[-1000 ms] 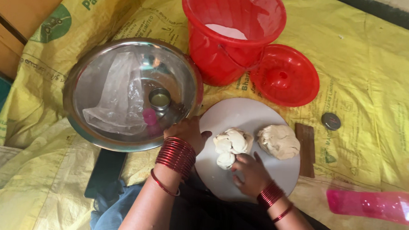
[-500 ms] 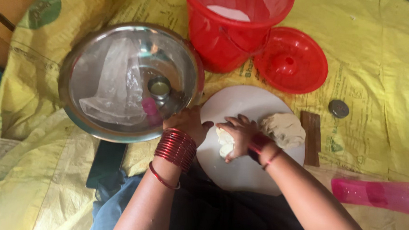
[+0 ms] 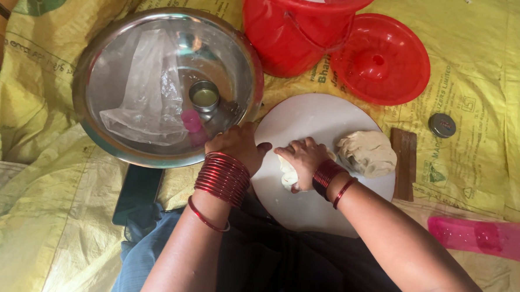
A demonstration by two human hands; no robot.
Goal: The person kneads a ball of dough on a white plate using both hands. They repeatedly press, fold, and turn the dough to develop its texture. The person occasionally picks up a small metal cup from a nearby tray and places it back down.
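My right hand (image 3: 302, 156) presses down on a small piece of pale dough (image 3: 288, 175) on the round white board (image 3: 314, 119), fingers curled over it. My left hand (image 3: 236, 146) rests at the board's left edge beside the steel bowl, fingers closed, and I cannot see anything in it. A larger lump of dough (image 3: 367, 153) lies on the right part of the board. Red bangles ring both wrists.
A big steel bowl (image 3: 97, 133) at left holds a clear plastic sheet (image 3: 145, 94), a small steel cup (image 3: 204, 95) and a pink object. A red bucket (image 3: 294, 31) and its red lid (image 3: 383, 59) stand behind. A wooden block (image 3: 404, 164), a round metal cap (image 3: 442, 125) and a pink rolling pin (image 3: 484, 238) lie at right.
My right hand moved from the board's near side up and left over the small dough pieces, covering them. The view shifted closer.
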